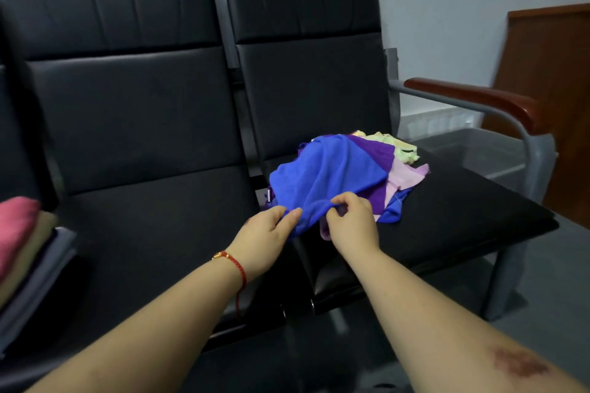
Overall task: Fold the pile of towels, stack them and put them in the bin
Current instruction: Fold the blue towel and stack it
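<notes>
Both of your hands are out over the front edge of the right-hand seat [447, 217], working the same cloth. Your left hand [268, 233], the one with the red cord bracelet [234, 265] at the wrist, pinches the near hem of the blue towel [325, 172] between thumb and fingers [292, 215]. Your right hand [352, 223] is just beside it, knuckles up, its fingers curled down and gripping the same hem a little further along. The two hands are close together but not touching.

The blue towel drapes back from your grip up onto the loose pile [367, 169], which sits rumpled on the black cushion of that right-hand seat, towards its left side. Under and behind the blue one you've got a purple towel [373, 151], a pale pink one [405, 177] poking out on the right, and pale yellow ones [400, 145] at the back.

Off at the far left edge of the view, on another seat, sits the folded stack [25, 252]: pink on top, tan below it, grey layers beneath.

The clear plastic bin [472, 150] stands on the floor past the wooden armrest [472, 99] on the right, well apart from your hands. The middle seat [153, 223] lies between stack and pile.
</notes>
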The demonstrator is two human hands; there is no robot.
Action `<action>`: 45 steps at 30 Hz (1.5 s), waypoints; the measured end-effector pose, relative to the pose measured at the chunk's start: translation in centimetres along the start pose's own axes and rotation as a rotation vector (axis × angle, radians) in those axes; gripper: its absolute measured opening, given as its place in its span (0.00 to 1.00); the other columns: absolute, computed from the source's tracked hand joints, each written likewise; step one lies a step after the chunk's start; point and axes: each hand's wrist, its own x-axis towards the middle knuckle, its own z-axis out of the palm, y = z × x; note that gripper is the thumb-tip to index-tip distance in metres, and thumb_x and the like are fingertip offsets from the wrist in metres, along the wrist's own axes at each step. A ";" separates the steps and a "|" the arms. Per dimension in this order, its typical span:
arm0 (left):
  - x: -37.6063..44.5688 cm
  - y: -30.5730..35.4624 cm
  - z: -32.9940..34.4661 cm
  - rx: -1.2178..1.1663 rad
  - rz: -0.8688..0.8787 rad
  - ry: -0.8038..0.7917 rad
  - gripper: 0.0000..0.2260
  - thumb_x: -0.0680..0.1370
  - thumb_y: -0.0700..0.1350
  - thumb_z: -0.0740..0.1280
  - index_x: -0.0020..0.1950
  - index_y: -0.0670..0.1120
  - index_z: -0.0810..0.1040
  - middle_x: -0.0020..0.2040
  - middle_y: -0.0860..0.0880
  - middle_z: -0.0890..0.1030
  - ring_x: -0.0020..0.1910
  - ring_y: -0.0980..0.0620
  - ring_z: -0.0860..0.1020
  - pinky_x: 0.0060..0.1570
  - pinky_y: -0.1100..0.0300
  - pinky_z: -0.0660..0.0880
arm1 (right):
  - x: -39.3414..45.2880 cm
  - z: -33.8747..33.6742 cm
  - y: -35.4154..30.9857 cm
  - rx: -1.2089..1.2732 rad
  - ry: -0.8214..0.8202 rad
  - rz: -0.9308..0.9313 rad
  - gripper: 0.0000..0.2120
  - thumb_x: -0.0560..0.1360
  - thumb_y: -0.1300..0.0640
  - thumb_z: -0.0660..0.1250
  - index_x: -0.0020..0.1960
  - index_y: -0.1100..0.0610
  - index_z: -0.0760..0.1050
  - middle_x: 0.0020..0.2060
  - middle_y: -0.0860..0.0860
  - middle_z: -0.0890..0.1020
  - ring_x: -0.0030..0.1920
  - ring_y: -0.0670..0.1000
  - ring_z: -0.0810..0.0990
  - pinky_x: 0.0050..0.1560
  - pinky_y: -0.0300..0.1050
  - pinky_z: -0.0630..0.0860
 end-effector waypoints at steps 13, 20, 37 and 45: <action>-2.1 -2.1 -2.4 0.073 0.021 0.188 0.10 0.76 0.39 0.63 0.44 0.54 0.77 0.40 0.55 0.80 0.39 0.62 0.75 0.35 0.73 0.66 | 0.2 2.1 0.0 -0.314 -0.022 -0.158 0.16 0.73 0.68 0.60 0.56 0.52 0.72 0.49 0.50 0.78 0.54 0.57 0.74 0.52 0.47 0.67; -4.5 -4.4 -6.0 -0.065 0.011 0.441 0.12 0.76 0.36 0.61 0.37 0.51 0.74 0.35 0.53 0.76 0.35 0.58 0.72 0.35 0.63 0.68 | 0.0 2.4 -0.1 -0.486 0.040 -0.273 0.08 0.71 0.60 0.66 0.49 0.53 0.77 0.50 0.51 0.76 0.58 0.56 0.70 0.65 0.46 0.58; -10.6 -13.1 -12.0 -0.319 -0.339 0.522 0.10 0.76 0.37 0.63 0.37 0.47 0.78 0.29 0.53 0.76 0.29 0.60 0.72 0.30 0.69 0.69 | -3.1 6.5 -3.2 -0.235 -0.362 -0.131 0.05 0.76 0.63 0.60 0.43 0.57 0.73 0.38 0.53 0.76 0.42 0.54 0.73 0.37 0.44 0.66; -13.4 -12.3 -15.2 -0.662 -0.277 0.448 0.11 0.76 0.36 0.63 0.38 0.45 0.83 0.33 0.52 0.83 0.35 0.58 0.79 0.39 0.66 0.76 | -6.0 2.2 -6.4 0.450 -0.987 0.197 0.12 0.65 0.58 0.76 0.46 0.60 0.82 0.40 0.55 0.84 0.38 0.50 0.82 0.42 0.42 0.78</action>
